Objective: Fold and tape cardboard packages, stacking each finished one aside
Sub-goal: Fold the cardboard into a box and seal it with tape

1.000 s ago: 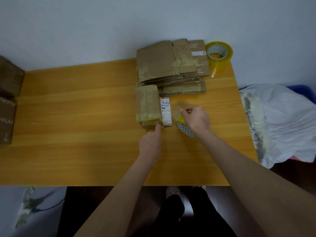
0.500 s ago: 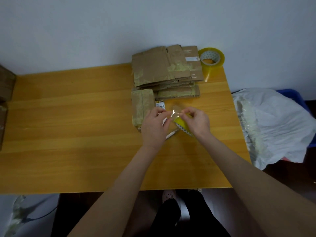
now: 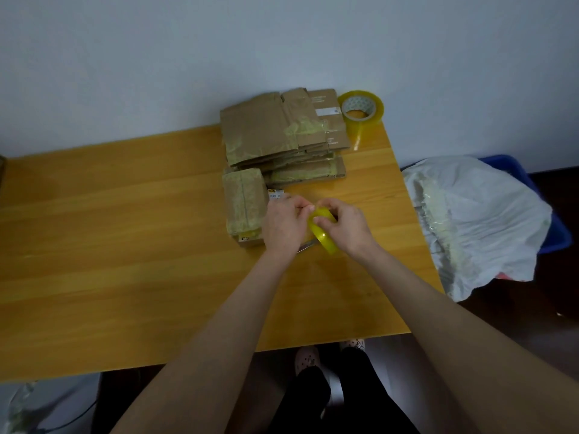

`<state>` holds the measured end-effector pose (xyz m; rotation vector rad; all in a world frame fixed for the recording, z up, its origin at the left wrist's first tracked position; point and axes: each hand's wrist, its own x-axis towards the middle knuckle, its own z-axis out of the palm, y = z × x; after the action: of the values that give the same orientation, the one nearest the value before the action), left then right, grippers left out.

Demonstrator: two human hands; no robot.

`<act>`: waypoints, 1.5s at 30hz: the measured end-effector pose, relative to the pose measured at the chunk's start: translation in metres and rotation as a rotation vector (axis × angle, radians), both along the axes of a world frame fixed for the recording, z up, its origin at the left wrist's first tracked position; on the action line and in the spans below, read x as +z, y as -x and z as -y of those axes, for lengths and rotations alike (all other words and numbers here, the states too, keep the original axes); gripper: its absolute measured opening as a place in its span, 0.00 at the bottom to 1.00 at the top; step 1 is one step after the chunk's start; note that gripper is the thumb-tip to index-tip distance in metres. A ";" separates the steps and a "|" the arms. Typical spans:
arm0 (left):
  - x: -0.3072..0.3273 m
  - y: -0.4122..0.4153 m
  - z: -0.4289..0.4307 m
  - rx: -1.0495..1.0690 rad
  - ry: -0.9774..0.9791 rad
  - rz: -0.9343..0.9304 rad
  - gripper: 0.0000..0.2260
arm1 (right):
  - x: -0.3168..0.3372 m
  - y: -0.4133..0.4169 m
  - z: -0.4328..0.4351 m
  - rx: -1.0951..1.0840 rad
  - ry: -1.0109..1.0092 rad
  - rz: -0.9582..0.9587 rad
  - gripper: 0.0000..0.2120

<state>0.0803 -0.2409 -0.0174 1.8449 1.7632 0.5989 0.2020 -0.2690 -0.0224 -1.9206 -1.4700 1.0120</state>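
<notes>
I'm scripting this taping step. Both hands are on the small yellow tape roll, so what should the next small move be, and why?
Probably pull a strip free toward the package. The right hand grips the tape roll, the left hand pinches at its rim, and the package lies right beside the left hand.

Person's body and clothing. The left hand (image 3: 283, 225) and right hand (image 3: 351, 227) are showing bare, and so are the left forearm (image 3: 200, 349) and right forearm (image 3: 463, 333) running back from them to the lower edge of the view. Below the hands, between the two forearms, the person is wearing black trousers (image 3: 344, 399) of a plain, dark cloth. Just ahead of the trouser legs, on the side nearer the hands, pale footwear is peeping out: the left shoe (image 3: 307, 360) and the right shoe (image 3: 353, 343), each carrying small dark dots. Whether these are slippers or socks cannot be told.
</notes>
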 end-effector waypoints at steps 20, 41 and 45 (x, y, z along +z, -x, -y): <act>-0.037 0.108 0.042 0.263 -0.102 0.060 0.19 | -0.030 0.081 0.013 0.087 -0.326 0.167 0.19; -0.044 0.125 -0.005 -0.013 0.150 -0.110 0.30 | -0.042 0.063 -0.046 0.452 0.006 0.303 0.15; -0.049 0.123 -0.004 -0.012 0.117 -0.179 0.30 | -0.050 0.069 -0.041 0.392 -0.079 0.367 0.23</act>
<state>-0.0428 -0.2369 -0.0667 1.8752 1.8572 0.3274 0.1331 -0.2278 -0.0725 -1.8709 -2.1227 0.7652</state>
